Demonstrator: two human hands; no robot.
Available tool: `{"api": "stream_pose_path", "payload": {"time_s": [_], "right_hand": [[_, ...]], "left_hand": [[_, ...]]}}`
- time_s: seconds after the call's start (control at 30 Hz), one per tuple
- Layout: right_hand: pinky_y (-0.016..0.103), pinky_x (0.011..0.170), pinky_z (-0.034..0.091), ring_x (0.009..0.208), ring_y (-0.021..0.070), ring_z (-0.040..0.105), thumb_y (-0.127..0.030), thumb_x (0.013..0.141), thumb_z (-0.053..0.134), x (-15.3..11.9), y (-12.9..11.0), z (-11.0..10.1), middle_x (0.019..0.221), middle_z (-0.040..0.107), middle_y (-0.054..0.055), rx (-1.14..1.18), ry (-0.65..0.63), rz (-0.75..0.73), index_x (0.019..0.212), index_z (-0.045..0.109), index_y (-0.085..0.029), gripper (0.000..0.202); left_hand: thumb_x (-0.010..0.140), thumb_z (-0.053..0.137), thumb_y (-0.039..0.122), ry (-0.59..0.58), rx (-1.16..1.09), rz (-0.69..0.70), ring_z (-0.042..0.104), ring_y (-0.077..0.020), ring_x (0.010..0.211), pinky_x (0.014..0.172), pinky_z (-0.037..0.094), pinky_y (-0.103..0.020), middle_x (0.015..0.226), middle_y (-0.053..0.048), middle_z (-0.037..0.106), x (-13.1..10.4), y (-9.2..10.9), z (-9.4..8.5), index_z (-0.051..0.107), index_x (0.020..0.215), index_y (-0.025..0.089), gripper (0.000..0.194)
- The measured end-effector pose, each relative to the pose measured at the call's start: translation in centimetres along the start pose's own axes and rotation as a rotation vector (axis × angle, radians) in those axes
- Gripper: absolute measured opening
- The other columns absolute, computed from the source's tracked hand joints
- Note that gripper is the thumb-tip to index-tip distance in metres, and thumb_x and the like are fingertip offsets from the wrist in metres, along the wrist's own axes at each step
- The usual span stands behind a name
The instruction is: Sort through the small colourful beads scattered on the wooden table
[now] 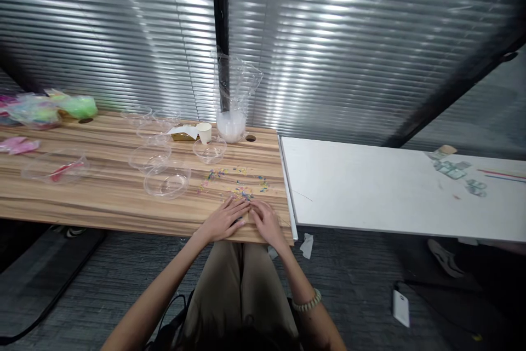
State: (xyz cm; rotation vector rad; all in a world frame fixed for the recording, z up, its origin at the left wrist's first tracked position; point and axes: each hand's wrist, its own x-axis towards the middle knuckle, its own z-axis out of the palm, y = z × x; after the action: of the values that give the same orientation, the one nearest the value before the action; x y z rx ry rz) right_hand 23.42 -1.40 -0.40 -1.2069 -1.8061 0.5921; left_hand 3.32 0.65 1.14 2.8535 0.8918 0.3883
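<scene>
My left hand (224, 220) and my right hand (266, 220) rest side by side on the near edge of the wooden table (102, 197), fingertips meeting over a small cluster of tiny coloured pieces (245, 195). More of these small coloured pieces (230, 178) lie scattered just beyond the hands. Whether a piece is pinched between the fingers is too small to tell. My right wrist wears a beaded bracelet (307, 302).
Several clear plastic bowls (166, 181) stand left of the hands, with a paper cup (204, 132) and a clear bag of white material (232, 121) behind. Coloured bags (49, 107) lie far left. A white table (390, 192) adjoins on the right. A phone (400, 308) lies on the floor.
</scene>
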Motion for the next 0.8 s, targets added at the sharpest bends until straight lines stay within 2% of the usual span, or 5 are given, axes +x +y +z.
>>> {"api": "stream_pose_path", "payload": {"time_s": [0.23, 0.47, 0.8], "right_hand": [[0.041, 0.098, 0.042, 0.109, 0.0235, 0.055, -0.02, 0.091, 0.047, 0.04, -0.08, -0.04, 0.114, 0.065, 0.009, 0.006, 0.013, -0.008, 0.111, 0.063, -0.019, 0.026], [0.041, 0.099, 0.042, 0.109, 0.0236, 0.056, -0.021, 0.091, 0.047, 0.0, -0.09, -0.08, 0.113, 0.065, 0.009, 0.005, 0.012, -0.015, 0.111, 0.063, -0.019, 0.026], [0.042, 0.098, 0.043, 0.108, 0.0234, 0.056, -0.02, 0.091, 0.046, 0.05, -0.09, -0.12, 0.112, 0.065, 0.009, 0.011, 0.011, -0.02, 0.11, 0.063, -0.018, 0.026]], "left_hand": [[0.103, 0.027, 0.042, 0.002, 0.005, -0.018, 0.022, -0.0186, 0.144, 0.12, 0.009, -0.046, 0.153, -0.008, 0.029, 0.11, 0.02, -0.17, 0.027, 0.149, 0.019, 0.051], [0.103, 0.029, 0.044, 0.029, 0.013, -0.064, 0.026, -0.0206, 0.142, 0.12, 0.014, -0.046, 0.151, -0.01, 0.033, -0.06, -0.04, 0.1, 0.034, 0.146, 0.017, 0.051], [0.103, 0.032, 0.039, 0.062, 0.022, -0.071, 0.027, -0.021, 0.142, 0.119, 0.017, -0.048, 0.15, -0.011, 0.034, -0.21, -0.28, 0.42, 0.033, 0.146, 0.016, 0.049]]}}
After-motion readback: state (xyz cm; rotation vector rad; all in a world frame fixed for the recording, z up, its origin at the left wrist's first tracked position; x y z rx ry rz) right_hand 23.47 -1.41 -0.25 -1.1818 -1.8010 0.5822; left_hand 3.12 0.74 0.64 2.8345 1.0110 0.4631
